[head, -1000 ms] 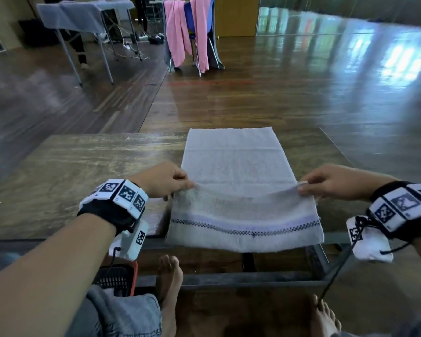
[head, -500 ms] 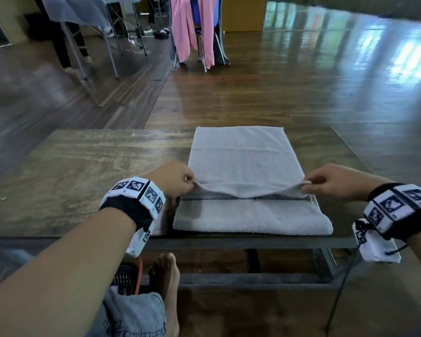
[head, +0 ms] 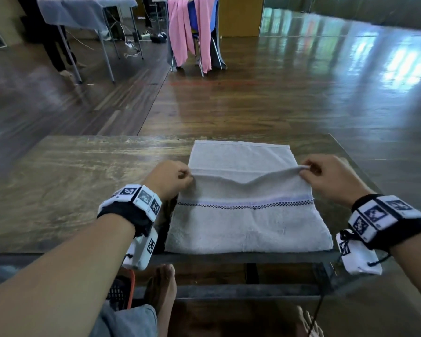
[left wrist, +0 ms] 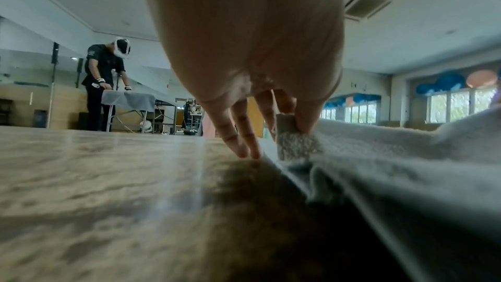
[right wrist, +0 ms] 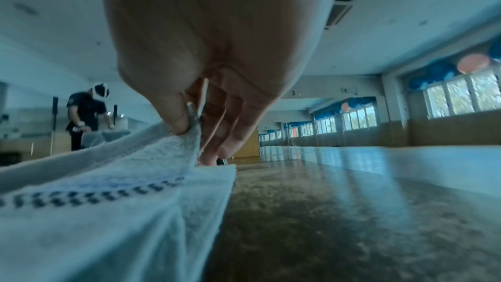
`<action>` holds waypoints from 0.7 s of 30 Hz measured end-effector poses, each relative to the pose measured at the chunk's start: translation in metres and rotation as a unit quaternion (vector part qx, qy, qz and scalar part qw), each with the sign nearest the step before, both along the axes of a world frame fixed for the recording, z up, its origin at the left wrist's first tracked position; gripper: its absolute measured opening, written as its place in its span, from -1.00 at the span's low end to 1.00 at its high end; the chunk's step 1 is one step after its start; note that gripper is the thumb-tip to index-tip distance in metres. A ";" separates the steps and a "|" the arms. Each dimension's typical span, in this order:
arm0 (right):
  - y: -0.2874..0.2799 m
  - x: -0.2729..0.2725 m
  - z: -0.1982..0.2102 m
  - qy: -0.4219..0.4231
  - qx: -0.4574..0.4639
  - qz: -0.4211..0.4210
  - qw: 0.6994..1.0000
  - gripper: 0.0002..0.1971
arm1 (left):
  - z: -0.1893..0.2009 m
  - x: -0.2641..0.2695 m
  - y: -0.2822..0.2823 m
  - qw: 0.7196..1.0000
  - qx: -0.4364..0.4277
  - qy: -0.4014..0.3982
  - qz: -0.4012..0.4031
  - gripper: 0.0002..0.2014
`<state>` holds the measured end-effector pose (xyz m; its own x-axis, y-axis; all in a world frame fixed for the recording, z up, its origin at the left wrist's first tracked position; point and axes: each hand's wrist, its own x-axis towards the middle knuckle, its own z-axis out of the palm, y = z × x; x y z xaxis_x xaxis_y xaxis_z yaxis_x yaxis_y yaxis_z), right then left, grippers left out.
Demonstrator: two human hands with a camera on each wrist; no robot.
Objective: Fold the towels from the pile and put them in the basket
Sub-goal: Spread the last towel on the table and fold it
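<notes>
A pale grey towel (head: 248, 222) with a checked blue stripe lies on the wooden table (head: 71, 190), its near part folded over toward the far end. My left hand (head: 178, 175) pinches the left corner of the folded edge, seen close up as the towel (left wrist: 295, 143) between thumb and finger. My right hand (head: 319, 172) pinches the right corner, and the towel (right wrist: 152, 158) hangs from that pinch. The folded edge sags in the middle, short of the towel's far hem. A dark basket (head: 120, 291) with an orange rim shows under the table by my left leg.
My bare feet (head: 163, 285) rest below the table's front rail. Across the room a chair draped with pink towels (head: 190, 32) stands on the wooden floor. Another person (left wrist: 104, 85) works at a grey-covered table (head: 83, 13) at the back left.
Both hands have carried the towel's near end up off the table's front edge and over toward the far end, so the striped border now lies on top and the fold sits at the front.
</notes>
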<state>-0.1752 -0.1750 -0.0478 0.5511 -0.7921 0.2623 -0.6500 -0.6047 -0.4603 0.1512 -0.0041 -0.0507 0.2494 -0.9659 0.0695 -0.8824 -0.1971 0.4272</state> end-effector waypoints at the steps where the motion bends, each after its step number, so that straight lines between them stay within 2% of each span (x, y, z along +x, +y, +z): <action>1: 0.000 0.001 -0.005 0.027 0.006 0.010 1.000 -0.90 | -0.004 -0.001 0.000 1.000 0.015 -0.004 -0.004 -0.81; 4: -0.003 0.001 -0.012 0.134 0.044 0.053 0.989 -0.87 | -0.001 0.000 -0.006 0.997 0.080 -0.005 -0.006 -0.82; 9: -0.007 -0.004 0.010 0.222 0.126 0.090 0.963 -0.86 | 0.029 0.004 -0.020 0.968 0.250 -0.022 -0.013 -0.81; 11: -0.007 -0.006 0.016 0.172 0.129 0.075 0.974 -0.82 | 0.031 0.005 -0.022 0.973 0.230 0.006 0.000 -0.76; 14: -0.012 -0.001 0.015 0.050 0.042 0.009 0.998 -0.78 | 0.025 0.010 -0.025 0.992 0.097 0.051 0.068 -0.70; 16: -0.017 0.006 0.012 0.001 -0.009 -0.027 1.000 -0.83 | 0.017 0.013 -0.028 0.995 0.017 0.038 0.091 -0.73; 18: -0.021 0.014 0.003 -0.002 -0.025 -0.028 0.999 -0.89 | 0.007 0.015 -0.028 0.997 -0.006 0.015 0.073 -0.76; 21: -0.022 0.020 -0.015 0.076 0.017 0.027 0.997 -0.89 | -0.002 0.015 -0.026 0.999 0.048 0.008 0.020 -0.84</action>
<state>-0.1550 -0.1970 -0.0625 0.6239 -0.7678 0.1458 -0.6814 -0.6258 -0.3795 0.1659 -0.0300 -0.0532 0.2890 -0.9570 -0.0261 -0.8664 -0.2730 0.4180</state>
